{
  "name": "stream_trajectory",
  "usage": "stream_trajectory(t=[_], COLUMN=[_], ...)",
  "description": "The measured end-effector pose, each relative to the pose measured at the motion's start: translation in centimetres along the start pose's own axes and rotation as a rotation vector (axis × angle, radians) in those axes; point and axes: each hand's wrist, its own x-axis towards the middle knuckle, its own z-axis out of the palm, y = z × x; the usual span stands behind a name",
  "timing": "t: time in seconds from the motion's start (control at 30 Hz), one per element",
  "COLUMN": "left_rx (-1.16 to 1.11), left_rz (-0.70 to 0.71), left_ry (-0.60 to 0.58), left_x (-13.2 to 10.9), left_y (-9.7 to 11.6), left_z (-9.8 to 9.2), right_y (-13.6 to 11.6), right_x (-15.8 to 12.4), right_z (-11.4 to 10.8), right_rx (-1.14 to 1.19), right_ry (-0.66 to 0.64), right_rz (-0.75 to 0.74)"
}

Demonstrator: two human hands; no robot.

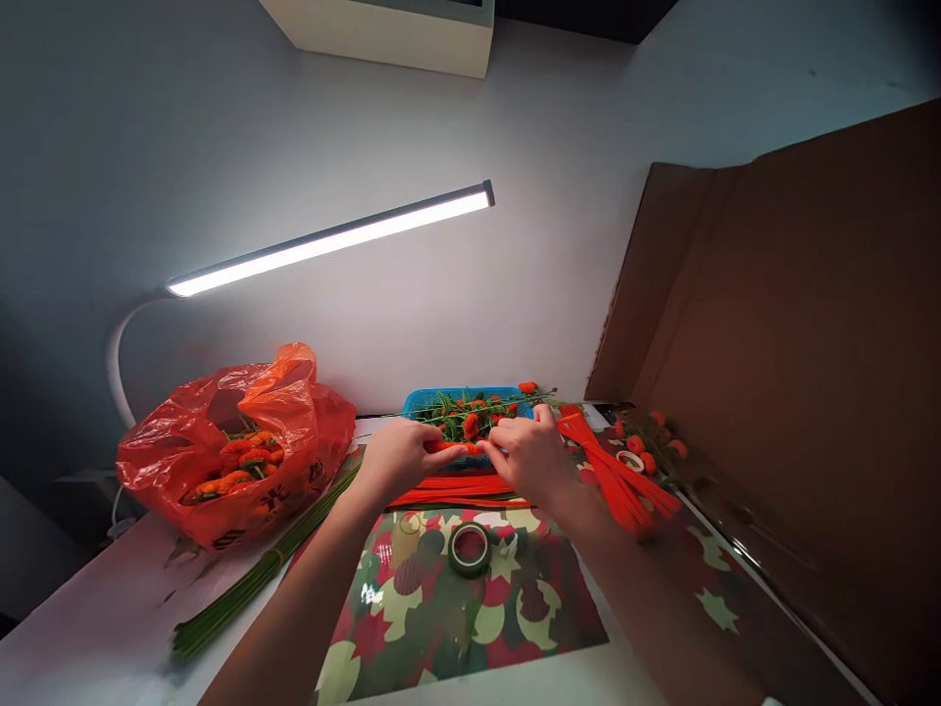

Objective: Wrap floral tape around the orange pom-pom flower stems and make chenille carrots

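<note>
My left hand (401, 458) and my right hand (530, 453) are pinched close together in front of the blue basket. Between their fingertips is a small orange chenille stem (472, 448), partly hidden by the fingers. The blue basket (422, 397) holds several green stems with orange fuzzy heads. A bundle of orange chenille stems (460, 492) lies just below my hands. More orange chenille stems (618, 471) lie to the right of my right hand. On the camouflage-patterned mat (507, 618) rests a roll of dark green tape (469, 549).
At the left stands a red plastic bag (309, 456) with orange fuzzy flowers inside. A tied green bundle of stems (269, 564) lies beside it. Overhead is a lit lamp (330, 240). A cardboard panel (794, 324) stands at the right, near several orange balls (648, 462) and a white roll (630, 461).
</note>
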Motion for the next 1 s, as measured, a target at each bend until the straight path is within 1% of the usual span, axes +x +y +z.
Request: stream_trajectory(t=[0.13,0.23,0.33,0.43,0.53,0.63,0.7,0.77,0.83,0.87,0.93,1.0], left_rx=[-0.001,-0.019,-0.093,-0.218,-0.382,-0.564,-0.649,-0.677,-0.663,-0.647,-0.607,-0.559], left_rz=[-0.082,-0.148,-0.177,-0.177,-0.184,-0.15,-0.086,-0.02,0.032,0.055,0.11,0.165], left_ry=[0.067,0.135,0.194,0.222,0.199,0.145,0.097,0.043,0.002,-0.011,-0.031,-0.041], left_x=[0.0,-0.1,-0.1,0.0,0.3,0.5,0.6,0.5,0.4,0.4,0.3,0.2], left_y=[0.3,0.4,0.4,0.2,-0.2,-0.6,-0.8,-1.0,-1.1,-1.1,-1.1,-1.0], left_z=[0.0,-0.2,-0.4,-0.3,0.0,0.3,0.5,0.6,0.7,0.7,0.8,0.8], right_y=[-0.5,-0.7,-0.8,-0.6,-0.1,0.7,1.5,2.2,2.9,3.2,3.7,4.2], right_x=[0.0,0.0,0.0,0.1,0.2,0.4,0.5,0.5,0.4,0.4,0.3,0.4], right_z=[-0.2,-0.2,0.1,0.5,1.2,2.1,2.8,3.3,3.6,3.7,3.8,3.8], right_rx=[-0.014,0.037,0.163,0.353,0.571,0.896,1.136,1.294,1.381,1.411,1.437,1.399], right_ry=[0.0,-0.02,-0.028,-0.007,-0.011,-0.061,-0.153,-0.291,-0.404,-0.435,-0.457,-0.449], right_rz=[0.017,0.046,0.096,0.147,0.167,0.204,0.227,0.24,0.264,0.279,0.287,0.263])
